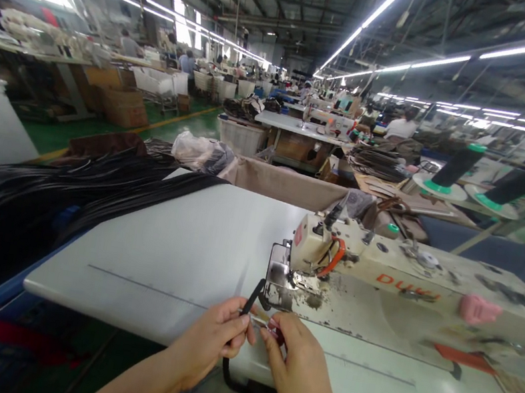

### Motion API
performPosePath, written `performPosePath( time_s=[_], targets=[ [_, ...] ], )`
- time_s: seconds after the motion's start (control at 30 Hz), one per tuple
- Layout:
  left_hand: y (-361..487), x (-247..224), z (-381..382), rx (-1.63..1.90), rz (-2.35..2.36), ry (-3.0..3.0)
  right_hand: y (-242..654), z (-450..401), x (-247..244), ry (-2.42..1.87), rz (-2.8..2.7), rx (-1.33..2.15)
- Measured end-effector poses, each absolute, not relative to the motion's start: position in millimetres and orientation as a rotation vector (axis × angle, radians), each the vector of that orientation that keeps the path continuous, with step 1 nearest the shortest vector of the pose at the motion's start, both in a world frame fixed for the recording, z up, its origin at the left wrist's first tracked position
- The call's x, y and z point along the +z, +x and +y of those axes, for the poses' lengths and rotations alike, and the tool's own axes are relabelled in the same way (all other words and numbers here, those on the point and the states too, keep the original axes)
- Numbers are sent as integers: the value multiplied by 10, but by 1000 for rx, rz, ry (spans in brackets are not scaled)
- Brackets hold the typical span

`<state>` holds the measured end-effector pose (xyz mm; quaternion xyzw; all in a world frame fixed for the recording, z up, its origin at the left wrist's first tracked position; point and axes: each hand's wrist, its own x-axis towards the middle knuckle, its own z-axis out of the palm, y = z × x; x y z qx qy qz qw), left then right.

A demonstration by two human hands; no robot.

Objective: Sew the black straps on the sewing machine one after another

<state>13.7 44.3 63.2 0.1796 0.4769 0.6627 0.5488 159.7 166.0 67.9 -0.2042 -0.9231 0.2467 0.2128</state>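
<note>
The left hand's (227, 329) fingers pinch a black strap (252, 296), and the right hand's (293, 351) fingertips grip a small thin item (261, 321), too blurred to identify. Both are over the front edge of the white table (184, 237), near 1 sewing machine (363, 262); 2 black thread cones (458, 167) stand beyond it

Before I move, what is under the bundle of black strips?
Part of the bundle of black strips lies on the white table, and a blue basket shows below it. Whatever the strips cover directly can't be seen.
</note>
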Motion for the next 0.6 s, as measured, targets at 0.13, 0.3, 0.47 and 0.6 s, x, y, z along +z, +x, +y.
performPosePath(
  time_s=[0.13, 0.3, 0.47, 0.6],
  targets=[
    [159, 614, 442, 1555, 1081, 430, 1607, 1643, 691, -533, -2563, 634],
    [199, 634, 449, 1519, 1052, 421, 1586, 1644, 647, -545, -2525, 519],
    [199, 677, 435, 1468, 1052, 471, 1569, 1664, 584, -543, -2509, 336],
    [177, 685, 410, 1431, 1126, 490, 1592, 1689, 615, -709, -2400, 634]
  ],
)
